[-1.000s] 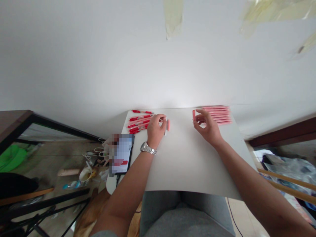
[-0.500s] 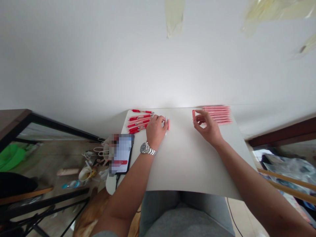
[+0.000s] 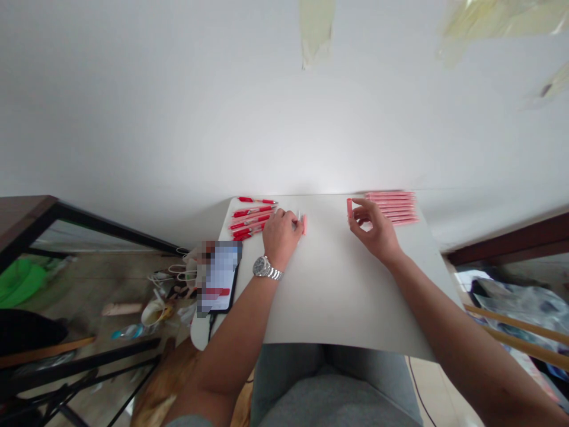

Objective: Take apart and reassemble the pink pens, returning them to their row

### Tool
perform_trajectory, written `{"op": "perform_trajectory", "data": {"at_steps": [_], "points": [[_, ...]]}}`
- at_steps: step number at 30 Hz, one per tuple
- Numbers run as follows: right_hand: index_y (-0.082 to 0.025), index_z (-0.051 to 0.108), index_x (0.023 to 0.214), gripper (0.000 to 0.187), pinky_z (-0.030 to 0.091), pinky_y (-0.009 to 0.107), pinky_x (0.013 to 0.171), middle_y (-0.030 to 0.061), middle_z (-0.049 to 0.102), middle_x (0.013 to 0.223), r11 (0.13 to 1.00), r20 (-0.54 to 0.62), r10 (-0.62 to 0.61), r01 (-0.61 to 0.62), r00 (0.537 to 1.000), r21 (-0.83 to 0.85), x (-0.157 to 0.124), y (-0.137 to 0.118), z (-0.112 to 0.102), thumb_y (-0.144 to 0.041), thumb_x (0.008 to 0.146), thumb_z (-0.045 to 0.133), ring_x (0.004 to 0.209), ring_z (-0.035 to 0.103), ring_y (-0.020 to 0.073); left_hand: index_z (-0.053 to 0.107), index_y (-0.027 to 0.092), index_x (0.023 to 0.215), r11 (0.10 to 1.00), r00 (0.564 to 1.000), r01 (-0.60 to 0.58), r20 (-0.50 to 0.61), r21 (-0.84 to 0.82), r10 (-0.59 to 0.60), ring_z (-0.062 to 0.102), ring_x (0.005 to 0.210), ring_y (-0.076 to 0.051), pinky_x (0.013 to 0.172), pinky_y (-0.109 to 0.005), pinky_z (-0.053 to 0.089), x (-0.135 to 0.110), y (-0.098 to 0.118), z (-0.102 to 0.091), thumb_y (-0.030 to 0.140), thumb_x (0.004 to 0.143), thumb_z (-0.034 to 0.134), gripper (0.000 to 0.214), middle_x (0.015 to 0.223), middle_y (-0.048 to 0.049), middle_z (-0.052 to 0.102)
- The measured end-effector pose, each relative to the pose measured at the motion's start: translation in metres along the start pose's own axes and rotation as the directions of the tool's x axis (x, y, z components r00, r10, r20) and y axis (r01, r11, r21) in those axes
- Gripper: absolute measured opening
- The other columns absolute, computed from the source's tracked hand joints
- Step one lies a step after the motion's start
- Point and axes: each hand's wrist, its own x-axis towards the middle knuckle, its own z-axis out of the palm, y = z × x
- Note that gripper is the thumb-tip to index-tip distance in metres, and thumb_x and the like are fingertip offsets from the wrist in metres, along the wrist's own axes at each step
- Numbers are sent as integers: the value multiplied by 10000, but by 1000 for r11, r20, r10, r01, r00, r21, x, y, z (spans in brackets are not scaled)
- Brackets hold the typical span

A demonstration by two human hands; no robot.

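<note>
Far left: a dark-framed table, its top flat and brownish, edges hard and straight. Below it, a bright green plastic object, smooth and curved; on the tiled floor, a clear bottle with a blue end.

On the left edge of a smooth, matt white table lies a phone, a slim dark-rimmed slab with glassy face, partly pixelated. A black cable leaves its near end. Just beyond it, red pens, glossy, slender, with clear sections, lie roughly side by side.

Left hand is next, palm down near the pen tips, fingers curled, wrist ringed by a linked metal watch. Thumb and forefinger meet at a thin white stick; cannot tell whether they grip it or only touch. Just right of it, a short pink piece, narrow and straight-sided.

Above, on the pale, smooth wall, a yellowish tape strip, ragged at its lower end.

Right hand: thumb and forefinger pinched on the ends of a small coral bar, upright, held over the table. Behind the knuckles, pink rods, slim and parallel, form a tidy row.

Far right: crumpled, shiny plastic behind pale wooden bars.
</note>
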Motion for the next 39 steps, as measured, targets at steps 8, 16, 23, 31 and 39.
{"op": "perform_trajectory", "data": {"at_steps": [8, 16, 23, 31, 39], "points": [[-278, 559, 1373, 453, 629, 356, 736, 33, 733, 993, 1000, -1, 1, -1, 1000, 7, 0, 0, 1, -347, 938, 665, 806, 710, 179, 629, 236, 787, 999, 1000, 17, -21, 31, -16, 608, 880, -273, 759, -382, 450, 0, 1, 0, 351, 943, 671, 198, 866, -86, 629], [-281, 561, 1369, 449, 631, 361, 736, 34, 731, 992, 1000, 6, 10, -10, 1000, -2, 0, 0, 0, -358, 939, 661, 800, 707, 181, 660, 230, 780, 999, 998, 51, -47, -8, -51, 615, 822, -267, 697, -367, 437, -1, -2, 5, 346, 915, 699, 182, 851, -97, 632], [-283, 556, 1377, 453, 628, 363, 745, 35, 731, 1004, 1000, 5, 10, -10, 1000, 11, -1, 1, 1, -341, 940, 661, 817, 715, 184, 656, 223, 758, 999, 997, 38, -71, 16, -37, 617, 779, -261, 660, -360, 426, -2, -5, 8, 351, 911, 693, 202, 820, -101, 643], [-280, 558, 1373, 450, 632, 364, 741, 37, 729, 1001, 1000, 11, 15, -15, 1000, 9, 0, 0, 0, -369, 943, 656, 818, 714, 185, 646, 228, 794, 994, 993, 86, -79, -71, -92, 598, 763, -222, 676, -331, 432, 0, 0, 2, 417, 917, 697, 232, 837, -65, 647], [-284, 563, 1371, 453, 627, 355, 735, 33, 725, 1003, 1000, 14, 6, -6, 1000, 23, 0, 1, 1, -336, 934, 667, 809, 711, 181, 598, 232, 787, 978, 989, 95, -95, -186, -114, 578, 791, -209, 701, -326, 422, 0, 4, 0, 368, 899, 708, 208, 817, -35, 605]]}}
